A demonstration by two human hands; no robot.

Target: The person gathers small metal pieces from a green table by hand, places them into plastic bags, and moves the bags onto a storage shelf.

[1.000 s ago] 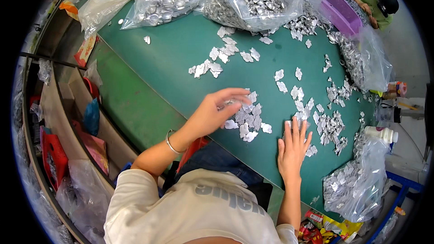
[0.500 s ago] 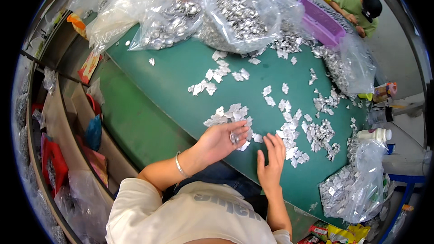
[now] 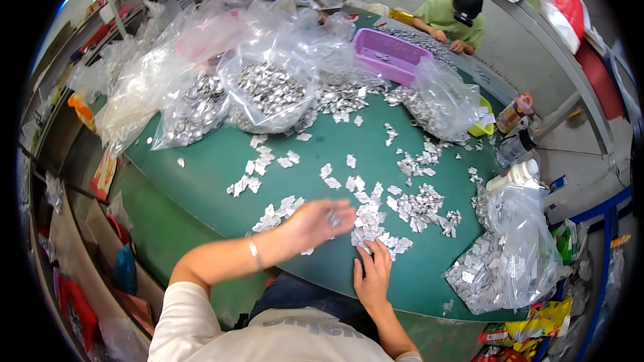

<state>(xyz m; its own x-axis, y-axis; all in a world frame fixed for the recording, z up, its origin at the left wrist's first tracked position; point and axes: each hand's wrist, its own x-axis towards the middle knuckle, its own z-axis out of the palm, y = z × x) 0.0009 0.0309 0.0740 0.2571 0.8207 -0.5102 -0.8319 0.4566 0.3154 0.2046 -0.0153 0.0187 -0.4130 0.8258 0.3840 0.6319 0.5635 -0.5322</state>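
My left hand (image 3: 307, 229), slightly blurred, hovers palm up over the near edge of the green table (image 3: 201, 191). Small shiny metal pieces (image 3: 333, 218) lie in its palm; their exact shape is unclear. My right hand (image 3: 373, 275) reaches down beside it, thumb apart from the fingers. Its fingertips are at the near end of a strip of flat silver metal pieces (image 3: 370, 216) with wavy outlines; whether they pick one up cannot be seen. Another cluster of flat pieces (image 3: 272, 217) lies partly behind my left hand and forearm.
Clear plastic bags (image 3: 268, 90) heaped with metal pieces line the far side, near a purple basin (image 3: 386, 53). A bag of flat pieces (image 3: 479, 271) and a white bottle (image 3: 513, 175) stand at right. Across the table, a person in green (image 3: 446, 17) handles something small.
The view has shifted, showing more of the far side and right. My right hand has come down to the near end of the strip of pieces. My left hand still carries its small metal pieces.
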